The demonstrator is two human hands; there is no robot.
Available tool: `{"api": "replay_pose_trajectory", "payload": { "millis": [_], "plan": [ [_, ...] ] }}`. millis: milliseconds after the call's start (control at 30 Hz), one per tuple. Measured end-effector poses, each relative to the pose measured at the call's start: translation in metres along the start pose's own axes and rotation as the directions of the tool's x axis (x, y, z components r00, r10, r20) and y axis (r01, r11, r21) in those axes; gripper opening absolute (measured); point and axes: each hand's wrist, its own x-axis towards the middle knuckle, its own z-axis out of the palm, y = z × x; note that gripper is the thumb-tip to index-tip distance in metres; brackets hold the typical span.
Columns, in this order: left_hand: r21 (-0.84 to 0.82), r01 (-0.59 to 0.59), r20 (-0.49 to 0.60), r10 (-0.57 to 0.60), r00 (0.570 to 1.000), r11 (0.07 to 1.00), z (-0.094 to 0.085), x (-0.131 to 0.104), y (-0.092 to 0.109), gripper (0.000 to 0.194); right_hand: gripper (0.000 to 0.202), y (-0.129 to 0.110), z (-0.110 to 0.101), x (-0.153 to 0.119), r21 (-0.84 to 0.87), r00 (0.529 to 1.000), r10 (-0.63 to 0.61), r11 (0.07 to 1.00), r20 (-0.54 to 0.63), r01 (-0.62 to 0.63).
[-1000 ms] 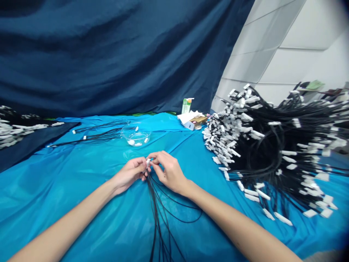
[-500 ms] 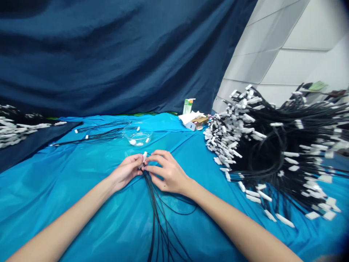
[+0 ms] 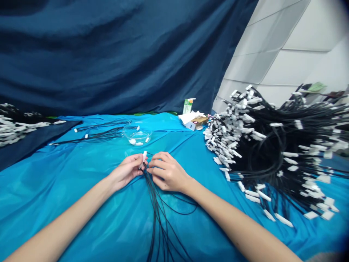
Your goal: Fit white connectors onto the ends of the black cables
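My left hand (image 3: 130, 169) pinches a white plastic connector (image 3: 144, 155) upright between thumb and fingers. Black wires (image 3: 156, 207) run down from beneath it, spreading over the blue cloth toward the front edge. Just right of the connector, my right hand (image 3: 169, 172) has its fingers curled and its tips drawn together by the wires. A thin black wire passes from near the connector to those fingers, and one loop comes out under the hand. The exact grip of the right fingertips is partly hidden.
A clear plastic bowl (image 3: 137, 135) with several white connectors stands beyond my hands. Black wires with white ends (image 3: 100, 134) lie left of it. A large heap of white-ended cables (image 3: 261, 145) fills the right side. A small opened box (image 3: 195, 120) sits at the back.
My right hand has drawn slightly right, away from the connector, and its fingers have come closer together. The left hand keeps the connector in nearly the same place.
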Motion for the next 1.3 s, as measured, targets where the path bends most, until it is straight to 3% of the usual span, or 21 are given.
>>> {"api": "replay_pose_trajectory", "payload": {
  "millis": [233, 467, 767, 933, 1033, 1133, 1233, 1300],
  "plan": [
    [-0.029, 0.016, -0.027, -0.017, 1.0, 0.999, 0.002, -0.001, 0.001, 0.037, 0.012, -0.005, -0.001, 0.002, 0.084, 0.988, 0.155, 0.984, 0.008, -0.156],
    [-0.079, 0.03, -0.044, -0.034, 0.998, 0.996, 0.002, 0.0, -0.001, 0.027, 0.019, -0.003, 0.002, 0.0, -0.043, 0.994, 0.087, 0.995, 0.061, -0.085],
    [-0.128, 0.037, -0.048, -0.043, 0.998, 0.991, 0.005, -0.001, -0.001, 0.022, 0.016, -0.003, 0.006, -0.002, -0.155, 0.998, -0.004, 0.988, -0.067, -0.006],
    [-0.077, 0.024, -0.006, -0.024, 1.0, 0.997, 0.005, -0.001, -0.002, 0.039, 0.014, -0.007, 0.005, 0.001, 0.029, 0.976, 0.158, 0.987, -0.151, -0.156],
    [-0.035, 0.019, -0.021, -0.02, 1.0, 0.999, 0.005, 0.0, -0.001, 0.045, 0.013, -0.012, 0.001, 0.008, 0.348, 0.88, 0.424, 0.875, -0.216, -0.336],
    [-0.002, 0.014, -0.028, -0.014, 1.0, 1.0, 0.006, 0.0, 0.0, 0.049, 0.014, -0.013, -0.004, 0.016, 0.722, 0.666, 0.734, 0.532, -0.134, -0.441],
    [0.025, 0.018, -0.031, -0.017, 0.999, 1.0, 0.006, -0.001, 0.0, 0.048, 0.017, -0.005, -0.011, 0.021, 0.952, 0.435, 0.9, 0.113, 0.024, -0.286],
    [0.037, 0.019, -0.036, -0.017, 0.999, 0.999, 0.006, -0.002, 0.0, 0.047, 0.019, 0.005, -0.017, 0.021, 0.987, 0.346, 0.933, -0.045, 0.097, -0.157]
  ]
}}
